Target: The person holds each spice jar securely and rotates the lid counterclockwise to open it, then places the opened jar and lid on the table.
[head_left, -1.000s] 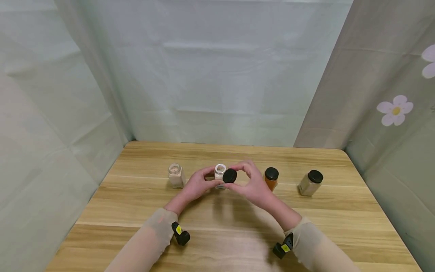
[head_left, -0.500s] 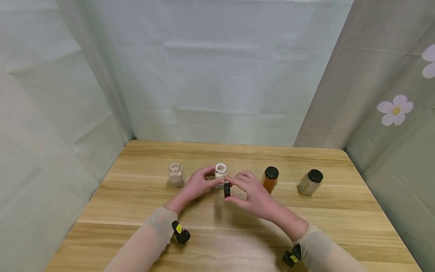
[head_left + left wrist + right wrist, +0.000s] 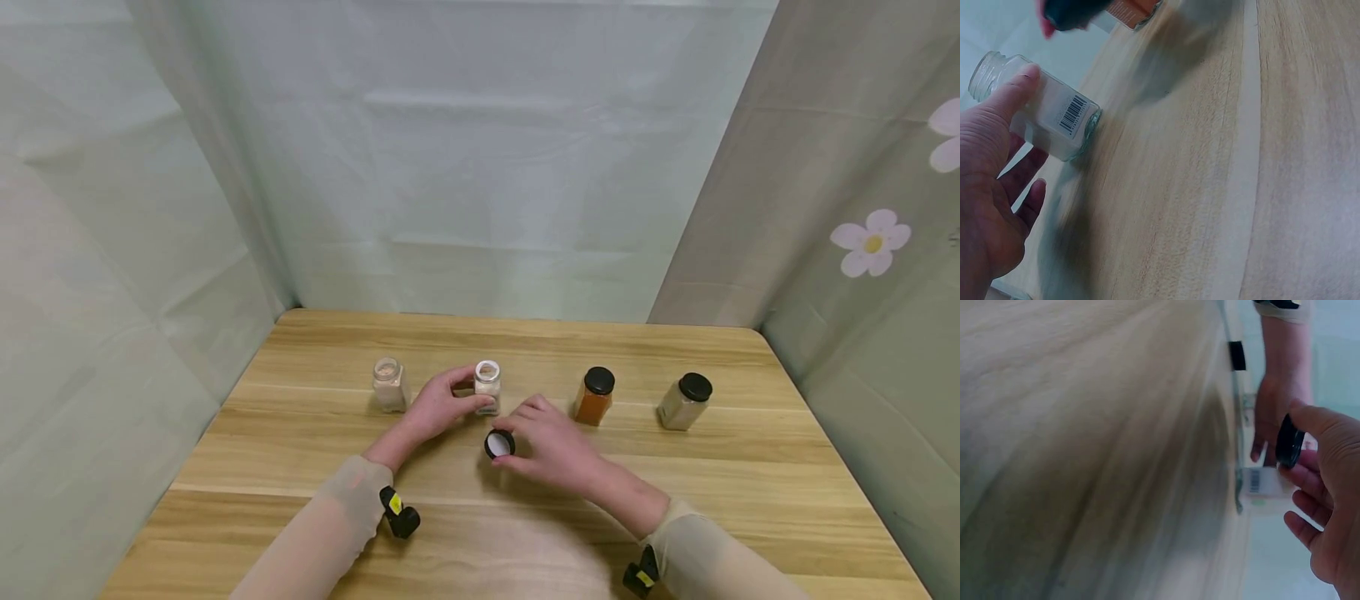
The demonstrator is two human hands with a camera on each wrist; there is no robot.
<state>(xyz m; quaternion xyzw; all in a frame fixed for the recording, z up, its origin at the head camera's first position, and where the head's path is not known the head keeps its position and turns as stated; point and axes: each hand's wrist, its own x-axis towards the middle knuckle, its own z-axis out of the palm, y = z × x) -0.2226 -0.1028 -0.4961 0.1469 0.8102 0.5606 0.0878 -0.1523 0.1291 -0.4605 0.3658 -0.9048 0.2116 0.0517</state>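
My left hand (image 3: pixel 441 406) grips an uncapped glass jar (image 3: pixel 487 387) that stands upright on the table, thumb on its near side. In the left wrist view the jar (image 3: pixel 1054 109) shows a threaded bare neck and a barcode label. Pale contents show inside it. Closer to me, my right hand (image 3: pixel 551 442) pinches a black screw lid (image 3: pixel 499 445) by its edge, thumb and fingers on opposite sides. The lid's white inside faces up toward the head camera. From the right wrist, the lid (image 3: pixel 1289 441) appears edge-on between thumb and fingertip.
Left of the held jar stands another open jar (image 3: pixel 390 386) with pinkish contents. To the right are a black-capped jar of orange powder (image 3: pixel 595 397) and a black-capped jar with pale beige contents (image 3: pixel 684 403). The wooden table (image 3: pixel 315 367) ends at pale curtains.
My right hand has carried the lid from beside the jar's mouth down toward me, turning it from black top to white inside. The left hand and its jar have stayed put.
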